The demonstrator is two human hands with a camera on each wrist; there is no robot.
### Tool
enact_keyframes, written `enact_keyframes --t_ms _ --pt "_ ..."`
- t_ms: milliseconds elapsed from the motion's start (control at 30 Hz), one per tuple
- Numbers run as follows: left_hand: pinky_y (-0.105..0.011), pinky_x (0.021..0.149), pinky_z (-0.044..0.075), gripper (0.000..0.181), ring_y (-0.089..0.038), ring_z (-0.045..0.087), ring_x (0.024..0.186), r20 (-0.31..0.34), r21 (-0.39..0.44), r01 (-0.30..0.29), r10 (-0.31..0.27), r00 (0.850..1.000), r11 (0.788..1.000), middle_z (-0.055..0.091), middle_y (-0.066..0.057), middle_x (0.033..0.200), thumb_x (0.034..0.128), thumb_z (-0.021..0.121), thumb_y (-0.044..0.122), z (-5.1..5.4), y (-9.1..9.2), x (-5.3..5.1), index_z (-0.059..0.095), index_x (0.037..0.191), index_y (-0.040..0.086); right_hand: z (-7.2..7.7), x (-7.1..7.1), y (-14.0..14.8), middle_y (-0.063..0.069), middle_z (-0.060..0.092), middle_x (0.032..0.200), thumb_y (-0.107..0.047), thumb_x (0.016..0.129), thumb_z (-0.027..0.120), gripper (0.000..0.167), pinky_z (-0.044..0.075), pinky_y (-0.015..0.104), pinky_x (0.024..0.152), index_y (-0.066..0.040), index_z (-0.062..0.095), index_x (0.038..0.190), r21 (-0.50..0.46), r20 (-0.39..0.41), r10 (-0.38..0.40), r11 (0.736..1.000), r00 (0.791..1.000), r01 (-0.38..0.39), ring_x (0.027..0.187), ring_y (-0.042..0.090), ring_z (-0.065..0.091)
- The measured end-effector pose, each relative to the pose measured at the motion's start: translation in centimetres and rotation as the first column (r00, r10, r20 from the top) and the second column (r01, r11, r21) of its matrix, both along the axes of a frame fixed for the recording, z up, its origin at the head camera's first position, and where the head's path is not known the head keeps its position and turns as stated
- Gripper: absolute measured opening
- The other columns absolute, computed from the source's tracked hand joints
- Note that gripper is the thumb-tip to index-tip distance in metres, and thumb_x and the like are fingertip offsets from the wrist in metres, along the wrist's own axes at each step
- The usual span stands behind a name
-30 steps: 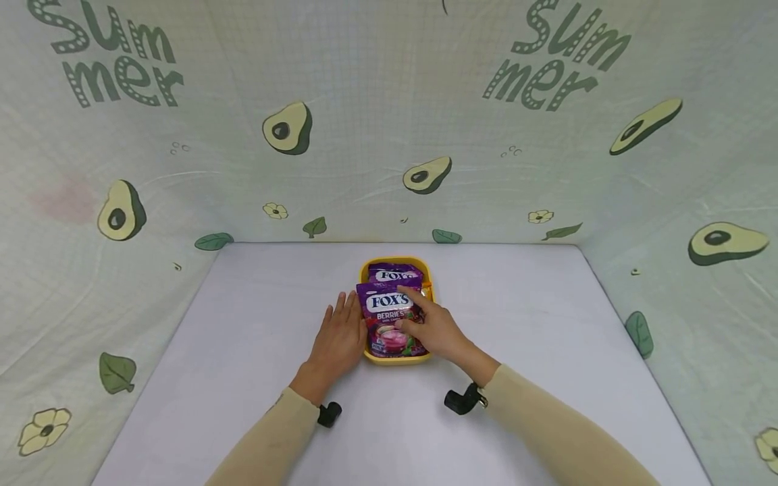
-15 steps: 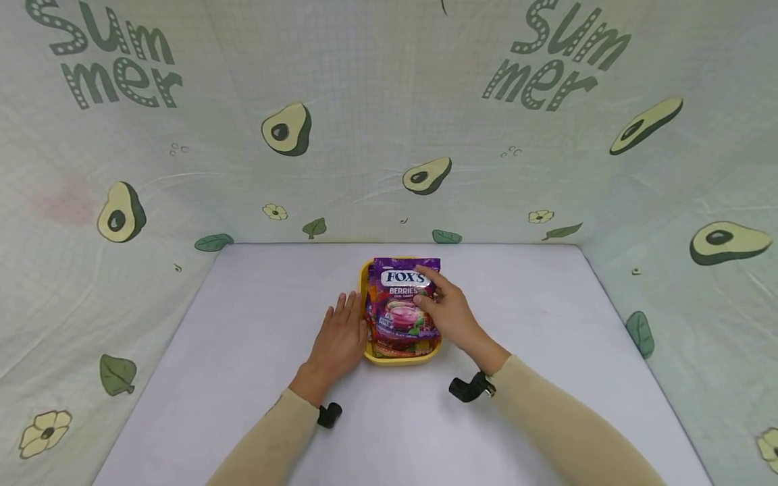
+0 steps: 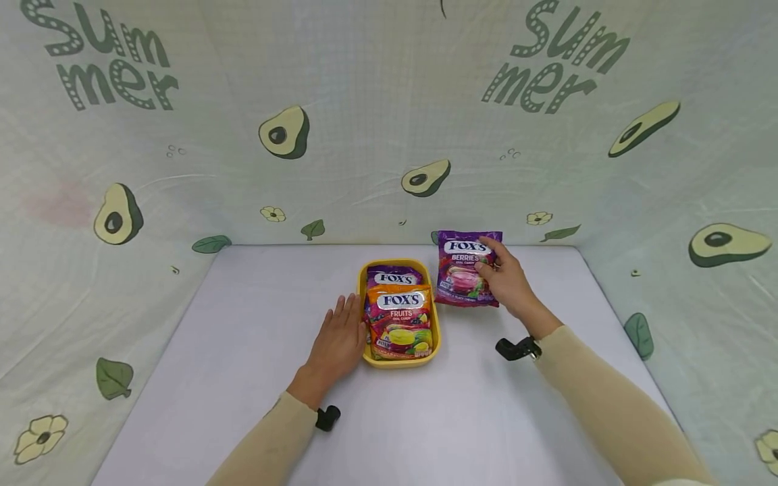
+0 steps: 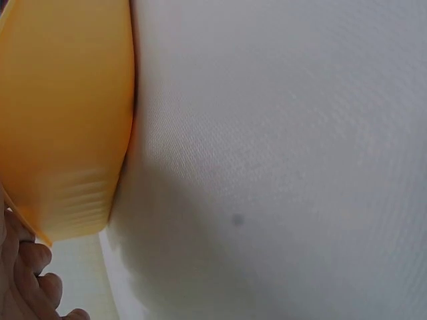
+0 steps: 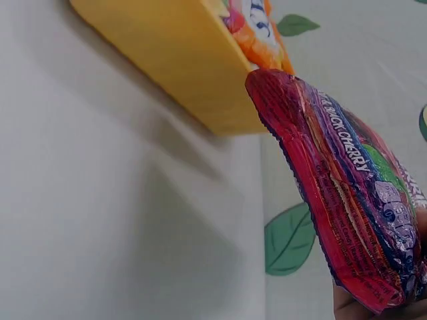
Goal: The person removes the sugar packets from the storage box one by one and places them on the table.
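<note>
My right hand [image 3: 509, 280] grips a purple Fox's Berries candy bag [image 3: 464, 273] by its right edge. That bag hangs above the table, to the right of a yellow basket [image 3: 401, 363]; in the right wrist view the bag's red lower seam [image 5: 333, 220] shows. Inside the basket lies an orange Fox's Fruits candy bag [image 3: 401, 324], partly over another purple Fox's candy bag [image 3: 392, 273]. My left hand [image 3: 338, 337] rests with straight fingers against the basket's left side. The left wrist view shows the basket's outer wall [image 4: 67, 107] close by the fingers.
A white tabletop [image 3: 261, 324] spreads around the basket. Behind it and at both sides hangs a pale cloth [image 3: 365, 81] printed with avocados, leaves and lettering. The table's back edge meets the cloth just behind the held bag.
My right hand has lifted the purple Berries bag out of the basket and carried it right, uncovering the orange Fruits bag. The left hand has stayed at the basket's side.
</note>
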State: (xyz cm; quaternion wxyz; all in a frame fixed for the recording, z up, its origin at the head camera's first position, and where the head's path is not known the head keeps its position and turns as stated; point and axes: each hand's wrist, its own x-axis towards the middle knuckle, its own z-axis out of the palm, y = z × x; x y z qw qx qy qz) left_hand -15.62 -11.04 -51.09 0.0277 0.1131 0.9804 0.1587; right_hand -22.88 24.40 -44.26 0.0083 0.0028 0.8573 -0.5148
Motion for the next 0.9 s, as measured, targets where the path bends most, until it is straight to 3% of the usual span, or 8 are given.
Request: enact_keyframes --t_ms 233,433,633,900 --pt "-0.055 0.132 0.019 0.068 -0.033 0.015 0.164 0.015 -0.004 -0.003 0.003 1.0 1.0 0.02 -0.012 0.176 0.1132 0.036 0.038 0.2 0.1 0.0 0.018 0.169 0.005 -2.2 -0.9 2.1 0.029 0.047 0.156 -0.02 0.112 0.052 0.058 0.05 0.047 0.102 -0.024 0.032 0.166 -0.03 0.082 -0.016 0.999 0.997 0.018 0.133 0.039 0.052" --pt "-0.055 0.132 0.019 0.068 -0.033 0.014 0.164 0.02 -0.009 -0.007 0.008 1.0 1.0 0.019 -0.012 0.177 0.1133 0.036 0.039 0.2 0.2 0.1 0.017 0.169 0.005 -4.4 -1.4 2.3 0.028 0.048 0.156 -0.019 0.112 0.052 0.054 0.053 0.034 0.094 -0.017 0.036 0.163 -0.049 0.147 0.006 0.999 0.989 0.001 0.129 0.035 0.054" --pt "-0.055 0.132 0.02 0.069 -0.033 0.015 0.164 0.021 -0.008 -0.011 0.012 1.0 1.0 0.02 -0.012 0.176 0.113 0.037 0.039 0.2 0.2 0.1 0.018 0.169 0.006 -5.6 -1.8 2.1 0.027 0.051 0.151 -0.016 0.11 0.055 0.051 0.053 0.024 0.084 -0.014 0.041 0.159 -0.064 0.175 0.039 0.998 0.984 -0.029 0.119 0.032 0.057" --pt "-0.055 0.131 0.02 0.069 -0.033 0.015 0.164 0.015 -0.011 -0.009 0.009 1.0 1.0 0.021 -0.012 0.176 0.1131 0.037 0.04 0.1 0.1 0.1 0.018 0.169 0.005 -6.2 -2.3 2.6 0.025 0.048 0.155 -0.017 0.105 0.067 0.06 0.055 0.033 0.096 -0.017 0.043 0.16 -0.016 0.205 0.099 0.995 0.974 -0.098 0.123 0.033 0.058"
